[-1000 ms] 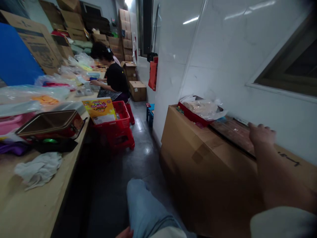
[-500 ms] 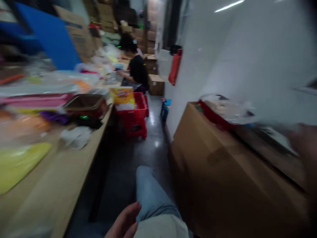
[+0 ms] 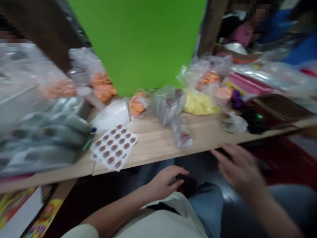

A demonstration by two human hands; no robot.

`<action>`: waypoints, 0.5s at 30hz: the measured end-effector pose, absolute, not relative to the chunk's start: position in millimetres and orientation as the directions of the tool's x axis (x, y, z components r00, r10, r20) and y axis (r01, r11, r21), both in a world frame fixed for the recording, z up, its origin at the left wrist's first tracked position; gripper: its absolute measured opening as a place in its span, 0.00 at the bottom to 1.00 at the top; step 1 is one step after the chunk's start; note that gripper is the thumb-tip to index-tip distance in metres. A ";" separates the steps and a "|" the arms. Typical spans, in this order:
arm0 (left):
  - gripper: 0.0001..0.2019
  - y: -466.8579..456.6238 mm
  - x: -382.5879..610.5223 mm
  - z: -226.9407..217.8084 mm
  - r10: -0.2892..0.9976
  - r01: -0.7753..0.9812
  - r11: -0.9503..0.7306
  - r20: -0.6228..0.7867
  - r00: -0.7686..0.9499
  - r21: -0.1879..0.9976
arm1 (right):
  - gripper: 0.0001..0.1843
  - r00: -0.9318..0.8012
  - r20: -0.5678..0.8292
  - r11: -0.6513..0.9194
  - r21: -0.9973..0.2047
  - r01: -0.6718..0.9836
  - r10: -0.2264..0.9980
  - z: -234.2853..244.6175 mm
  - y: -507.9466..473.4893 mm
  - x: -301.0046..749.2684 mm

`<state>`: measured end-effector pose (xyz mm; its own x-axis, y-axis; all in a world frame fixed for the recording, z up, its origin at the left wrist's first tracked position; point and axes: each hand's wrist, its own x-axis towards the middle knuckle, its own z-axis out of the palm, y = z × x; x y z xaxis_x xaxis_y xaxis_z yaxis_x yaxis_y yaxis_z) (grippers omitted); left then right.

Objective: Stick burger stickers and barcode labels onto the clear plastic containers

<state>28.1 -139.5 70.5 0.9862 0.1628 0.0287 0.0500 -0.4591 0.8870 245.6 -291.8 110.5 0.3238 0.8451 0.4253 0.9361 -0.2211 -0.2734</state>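
Observation:
Over my lap, my left hand [image 3: 165, 180] hangs in front of the table edge, fingers loosely curved, thumb apart, holding nothing. My right hand [image 3: 236, 167], slightly blurred, reaches to the table's front edge with its fingers apart and nothing visible in them. Closest to the right hand on the table are a crumpled clear plastic bag [image 3: 234, 123] and a black object with a green light [image 3: 255, 120]. Sheets of round brown stickers [image 3: 115, 145] lie left of centre. Small clear packets [image 3: 182, 132] lie at the middle of the wooden table [image 3: 153, 147].
A green panel [image 3: 148, 43] stands behind the table. Filled grey packets [image 3: 49, 135] are piled at left. Bags of orange pieces [image 3: 102, 87], a yellow bag [image 3: 200, 103] and a brown tray [image 3: 284, 105] line the back and right. A red crate [image 3: 289, 158] is below right.
My view has swung from the aisle and cardboard box to the tabletop with the green panel. Both hands now show in front of the table; the right was a blur near the box.

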 end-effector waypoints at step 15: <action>0.24 84.5 -155.1 -6.2 0.951 0.934 -0.306 0.007 0.310 0.186 | 0.11 0.076 -0.629 -0.482 -0.663 -0.573 0.774 2.8 -67.6 70.1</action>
<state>-155.1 84.5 -6.2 0.3102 0.9506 0.0071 0.9336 -0.3060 0.1863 70.1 -67.6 2.8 0.0761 0.7740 -0.6286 -0.5734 -0.4817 -0.6627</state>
